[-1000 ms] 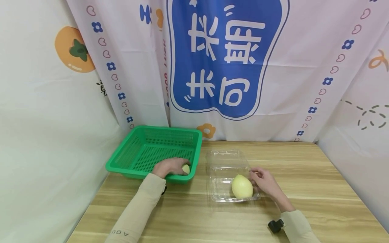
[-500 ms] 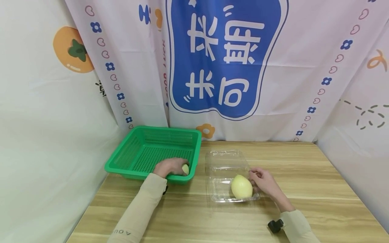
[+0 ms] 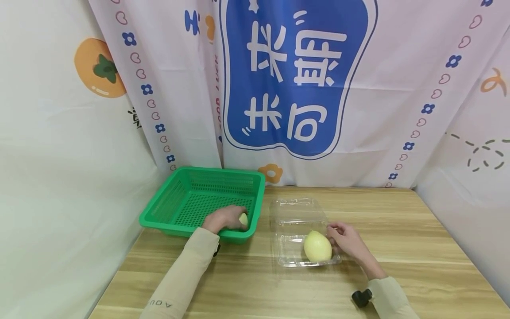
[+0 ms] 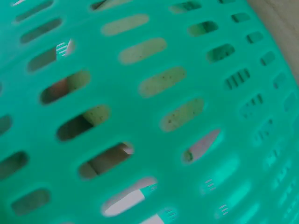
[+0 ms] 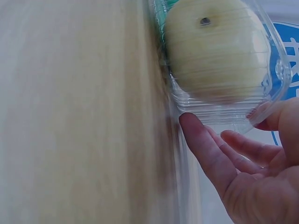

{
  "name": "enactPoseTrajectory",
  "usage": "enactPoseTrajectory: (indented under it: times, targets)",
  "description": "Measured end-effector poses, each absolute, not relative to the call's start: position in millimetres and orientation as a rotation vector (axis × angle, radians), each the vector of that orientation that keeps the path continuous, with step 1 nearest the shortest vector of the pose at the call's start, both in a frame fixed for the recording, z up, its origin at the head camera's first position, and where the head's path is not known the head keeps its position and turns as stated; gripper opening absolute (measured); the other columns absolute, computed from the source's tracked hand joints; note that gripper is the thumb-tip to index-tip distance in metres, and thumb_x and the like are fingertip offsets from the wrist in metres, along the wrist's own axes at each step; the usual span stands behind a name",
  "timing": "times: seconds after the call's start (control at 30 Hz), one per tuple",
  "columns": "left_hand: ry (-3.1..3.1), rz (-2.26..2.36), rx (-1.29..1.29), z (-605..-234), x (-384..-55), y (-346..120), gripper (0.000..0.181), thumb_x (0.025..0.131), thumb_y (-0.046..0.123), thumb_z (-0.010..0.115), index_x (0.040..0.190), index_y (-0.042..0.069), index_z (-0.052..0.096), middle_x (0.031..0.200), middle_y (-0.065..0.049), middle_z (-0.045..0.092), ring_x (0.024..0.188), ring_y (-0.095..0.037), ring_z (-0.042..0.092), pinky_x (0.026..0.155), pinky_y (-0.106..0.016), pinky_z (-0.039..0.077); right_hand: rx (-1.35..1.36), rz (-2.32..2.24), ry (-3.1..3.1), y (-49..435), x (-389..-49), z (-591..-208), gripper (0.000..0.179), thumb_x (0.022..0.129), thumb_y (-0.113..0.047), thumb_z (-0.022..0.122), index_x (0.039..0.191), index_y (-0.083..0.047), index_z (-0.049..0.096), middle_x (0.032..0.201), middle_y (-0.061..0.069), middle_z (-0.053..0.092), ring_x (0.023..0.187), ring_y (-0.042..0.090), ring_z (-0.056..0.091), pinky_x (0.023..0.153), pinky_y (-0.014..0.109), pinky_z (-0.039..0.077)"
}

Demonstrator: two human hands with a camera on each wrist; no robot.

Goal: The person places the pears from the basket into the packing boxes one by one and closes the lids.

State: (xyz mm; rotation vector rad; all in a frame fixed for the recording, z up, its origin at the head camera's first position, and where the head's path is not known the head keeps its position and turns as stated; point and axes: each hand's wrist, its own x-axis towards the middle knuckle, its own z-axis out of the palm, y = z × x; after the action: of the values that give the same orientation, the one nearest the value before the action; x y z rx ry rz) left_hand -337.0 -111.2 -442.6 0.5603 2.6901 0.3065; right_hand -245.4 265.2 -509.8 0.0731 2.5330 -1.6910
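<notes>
My left hand reaches over the near rim of the green basket and grips a pale yellow pear inside. Through the basket's slots in the left wrist view, bits of the speckled pear and of fingers show; most of both is hidden. On the table stands a clear plastic clamshell box, its lid folded back. Another yellow pear sits in the box's near right part. At the box's right side, my right hand holds the rim between thumb and fingers, seen closely in the right wrist view.
The wooden table ends at a printed cloth hanging behind it. White cloth also hangs on the left side. The basket stands at the back left, a short gap from the box.
The left hand has shifted very slightly inside the basket with the pear in its grip. The right hand and the box stay in place; the head view tilts a little.
</notes>
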Motion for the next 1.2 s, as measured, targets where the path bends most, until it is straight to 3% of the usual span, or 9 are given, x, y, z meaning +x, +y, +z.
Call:
enactPoseTrajectory:
  times: [0.37,0.83,1.2]
  targets:
    - [2.803,0.364,0.604,-428.9,-332.2,-110.7,0.056,0.086,0.034,0.067,0.138,0.018,0.053,0.130,-0.008,0.056,0.099,-0.020,0.053,0.070,-0.035,0.046,0.051,-1.649,2.570,264.0,-243.9,-507.5,0.046,0.100,-0.028,0.055,0.131,0.006,0.053,0.086,0.010,0.063,0.076,0.017,0.061,0.058,0.029,0.057]
    - [2.919,0.432,0.674,-410.9,-333.9,-109.5,0.055,0.085,0.034,0.066,0.134,0.013,0.055,0.108,-0.008,0.058,0.083,-0.019,0.053,0.062,-0.031,0.045,0.059,-1.652,2.558,265.0,-243.1,-508.0,0.047,0.101,-0.029,0.054,0.132,0.006,0.052,0.098,0.014,0.068,0.079,0.015,0.062,0.061,0.028,0.058]
    - [2.981,0.453,0.659,-392.2,-331.5,-103.2,0.058,0.086,0.045,0.066,0.136,0.018,0.054,0.110,-0.008,0.059,0.080,-0.019,0.055,0.059,-0.029,0.044,0.035,-1.644,2.568,265.4,-244.3,-509.9,0.047,0.101,-0.030,0.054,0.132,0.006,0.052,0.097,0.013,0.069,0.078,0.014,0.062,0.060,0.028,0.057]
